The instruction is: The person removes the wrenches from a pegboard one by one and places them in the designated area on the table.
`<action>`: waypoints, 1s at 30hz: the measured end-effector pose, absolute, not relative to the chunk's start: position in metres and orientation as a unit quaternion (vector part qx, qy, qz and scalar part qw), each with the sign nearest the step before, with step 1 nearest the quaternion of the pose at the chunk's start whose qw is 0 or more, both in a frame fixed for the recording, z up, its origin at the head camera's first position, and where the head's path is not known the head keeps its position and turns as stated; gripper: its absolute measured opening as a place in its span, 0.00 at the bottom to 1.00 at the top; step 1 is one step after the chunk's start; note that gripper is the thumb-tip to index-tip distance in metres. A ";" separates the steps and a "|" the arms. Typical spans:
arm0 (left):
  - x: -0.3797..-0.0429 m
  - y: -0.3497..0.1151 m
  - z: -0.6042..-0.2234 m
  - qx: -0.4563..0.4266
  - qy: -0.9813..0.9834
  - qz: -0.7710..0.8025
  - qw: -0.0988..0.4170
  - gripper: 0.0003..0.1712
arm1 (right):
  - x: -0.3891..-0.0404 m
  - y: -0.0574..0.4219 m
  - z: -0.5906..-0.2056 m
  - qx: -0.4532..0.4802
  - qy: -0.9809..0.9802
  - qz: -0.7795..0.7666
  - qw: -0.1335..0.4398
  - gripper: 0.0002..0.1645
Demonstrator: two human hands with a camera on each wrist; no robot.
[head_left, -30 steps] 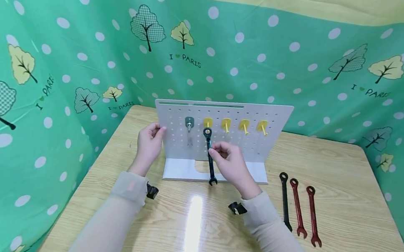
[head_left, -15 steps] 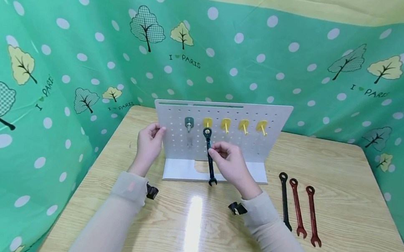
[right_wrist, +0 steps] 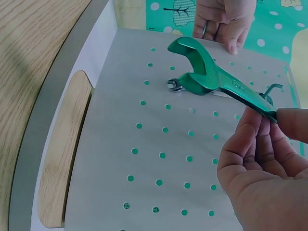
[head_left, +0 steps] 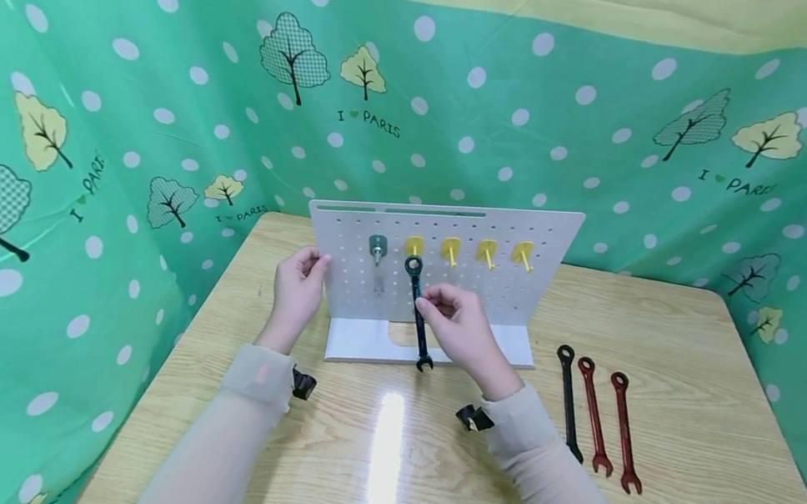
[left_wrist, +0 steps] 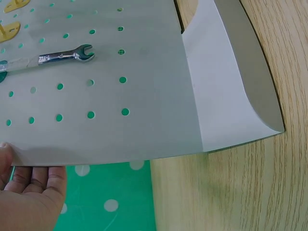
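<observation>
A white pegboard (head_left: 352, 300) stands on the table, and my left hand (head_left: 298, 285) grips its left edge, thumb in front and fingers behind. My right hand (head_left: 459, 319) pinches a green combination wrench (right_wrist: 236, 86) by the handle; it looks nearly black in the head view. Its ring end is up, right below the second hook from the left, a yellow hook (head_left: 415, 243), and its open jaw points down. A small silver wrench (left_wrist: 60, 57) hangs from the green hook (head_left: 378, 243) at the far left.
Further right on the board are three more yellow hooks, among them the rightmost hook (head_left: 523, 254). On the table to the right lie a black wrench (head_left: 569, 398) and two red wrenches, the outer red wrench (head_left: 626, 431) included. A green polka-dot curtain (head_left: 509, 130) surrounds the table.
</observation>
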State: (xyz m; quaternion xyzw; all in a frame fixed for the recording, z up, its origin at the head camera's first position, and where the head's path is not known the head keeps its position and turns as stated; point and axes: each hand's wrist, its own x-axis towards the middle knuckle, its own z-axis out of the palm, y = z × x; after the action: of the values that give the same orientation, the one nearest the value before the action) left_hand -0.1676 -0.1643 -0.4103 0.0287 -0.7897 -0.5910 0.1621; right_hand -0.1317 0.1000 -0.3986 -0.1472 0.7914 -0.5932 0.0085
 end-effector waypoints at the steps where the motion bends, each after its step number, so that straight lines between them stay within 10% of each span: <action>1: -0.168 -0.164 -0.411 0.030 -0.789 -0.592 0.161 0.10 | -0.131 0.100 -0.398 -0.147 0.791 -0.594 0.008 0.06; 30: -0.168 -0.163 -0.410 0.033 -0.799 -0.576 0.168 0.09 | -0.118 0.117 -0.400 -0.146 0.792 -0.593 -0.004 0.07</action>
State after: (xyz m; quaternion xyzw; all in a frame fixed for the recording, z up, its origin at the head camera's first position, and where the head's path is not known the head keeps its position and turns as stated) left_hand -0.1685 -0.1629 -0.4101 0.0326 -0.7995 -0.5759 0.1675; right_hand -0.1182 0.1165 -0.4000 -0.1461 0.7921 -0.5926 -0.0043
